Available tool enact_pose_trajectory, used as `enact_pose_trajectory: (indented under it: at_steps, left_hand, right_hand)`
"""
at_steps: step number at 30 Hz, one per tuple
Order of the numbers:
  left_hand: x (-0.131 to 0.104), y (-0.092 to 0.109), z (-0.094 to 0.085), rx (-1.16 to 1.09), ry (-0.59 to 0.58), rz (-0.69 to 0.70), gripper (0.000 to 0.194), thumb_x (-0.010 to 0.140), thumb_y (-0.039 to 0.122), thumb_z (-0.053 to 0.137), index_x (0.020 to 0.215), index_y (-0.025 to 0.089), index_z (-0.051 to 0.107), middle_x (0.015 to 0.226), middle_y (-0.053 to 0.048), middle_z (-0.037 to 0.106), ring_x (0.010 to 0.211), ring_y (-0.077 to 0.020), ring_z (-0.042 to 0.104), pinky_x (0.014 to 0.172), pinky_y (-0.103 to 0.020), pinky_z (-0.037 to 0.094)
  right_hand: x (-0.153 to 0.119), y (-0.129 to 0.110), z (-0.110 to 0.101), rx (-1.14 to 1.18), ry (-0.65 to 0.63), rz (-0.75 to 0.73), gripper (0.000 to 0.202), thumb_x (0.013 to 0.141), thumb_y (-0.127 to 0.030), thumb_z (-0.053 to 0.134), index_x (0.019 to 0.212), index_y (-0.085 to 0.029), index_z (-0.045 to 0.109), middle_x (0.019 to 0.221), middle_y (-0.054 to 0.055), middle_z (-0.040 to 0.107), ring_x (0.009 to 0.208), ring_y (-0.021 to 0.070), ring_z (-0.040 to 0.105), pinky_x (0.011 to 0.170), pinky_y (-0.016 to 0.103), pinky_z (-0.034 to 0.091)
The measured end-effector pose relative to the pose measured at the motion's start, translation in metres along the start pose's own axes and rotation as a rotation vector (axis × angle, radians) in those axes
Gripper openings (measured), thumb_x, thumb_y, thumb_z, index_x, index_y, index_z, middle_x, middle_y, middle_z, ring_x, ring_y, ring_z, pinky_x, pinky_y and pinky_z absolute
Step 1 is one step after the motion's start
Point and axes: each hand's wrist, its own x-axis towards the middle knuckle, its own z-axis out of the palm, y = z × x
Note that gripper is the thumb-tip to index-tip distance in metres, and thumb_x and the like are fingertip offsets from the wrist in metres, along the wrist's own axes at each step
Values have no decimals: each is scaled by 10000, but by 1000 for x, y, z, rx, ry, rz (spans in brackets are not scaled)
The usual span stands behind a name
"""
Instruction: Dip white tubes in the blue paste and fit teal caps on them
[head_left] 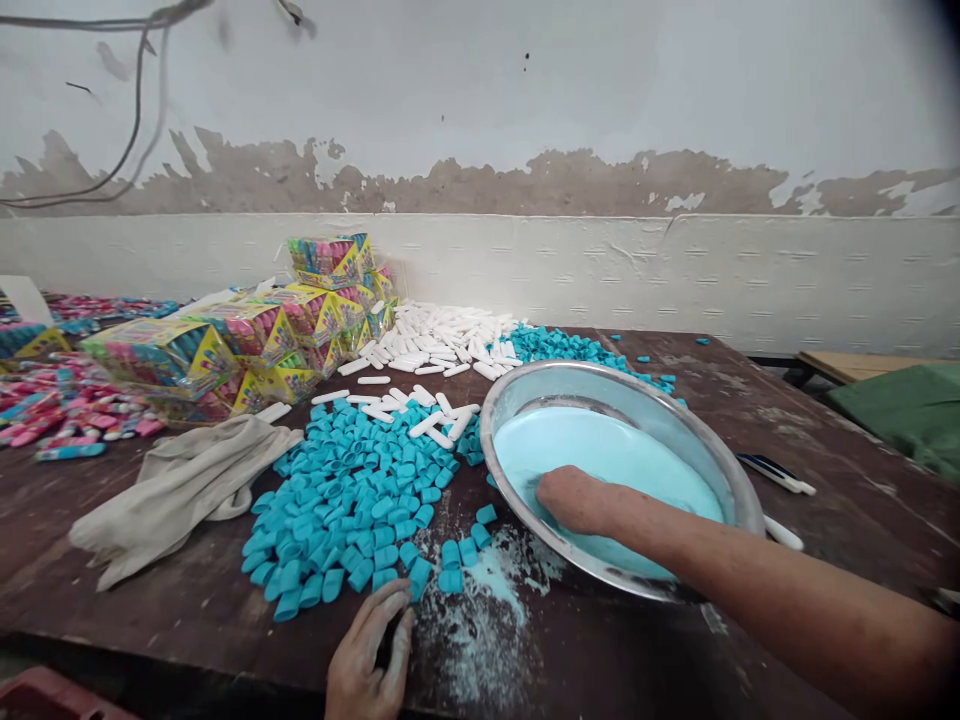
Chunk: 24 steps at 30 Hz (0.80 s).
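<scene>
My left hand (369, 655), dusted with pale powder, rests at the table's near edge. Its fingers curve forward with a gap between thumb and forefinger, and I see nothing held between them. The fingertips are right beside a blue plastic cap (420, 577) at the front of a heap of similar hollow caps (352, 490). My right hand (574, 497) reaches into light blue powder (622, 445) in a wide metal basin (739, 480). Its fingers are sunk in the powder and hidden. Spilled powder (487, 610) streaks the tabletop between my hands.
White rounded sticks (442, 335) and more blue caps (562, 345) lie behind the basin. A grey cloth glove (187, 490) and wrapped display boxes (262, 330) stand left, beside pink-and-blue pieces (82, 400). A utility knife (776, 473) lies right of the basin.
</scene>
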Motion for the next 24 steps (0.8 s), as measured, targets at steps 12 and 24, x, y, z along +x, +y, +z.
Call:
enact_pose_trajectory:
  at_steps: [12,24]
  left_hand:
    - [48,41,-5,-113,-93,71,222,820,152,481,1030,200,535,1039,-69,600,995,-171,558,841,-258,478]
    - [177,137,115,77,-816,61,191,737,324,551,824,177,636,773,-74,665,743,-239,608,658,-309,445]
  right_hand:
    - [-56,49,-20,482,179,76,194,662,-192,536,817,-157,647,788,19,642,711,156,564,634,214,410]
    - [-92,46,-6,835,427,188,171,662,-205,514,806,-162,595,665,-2,589,553,129,523,549,246,436]
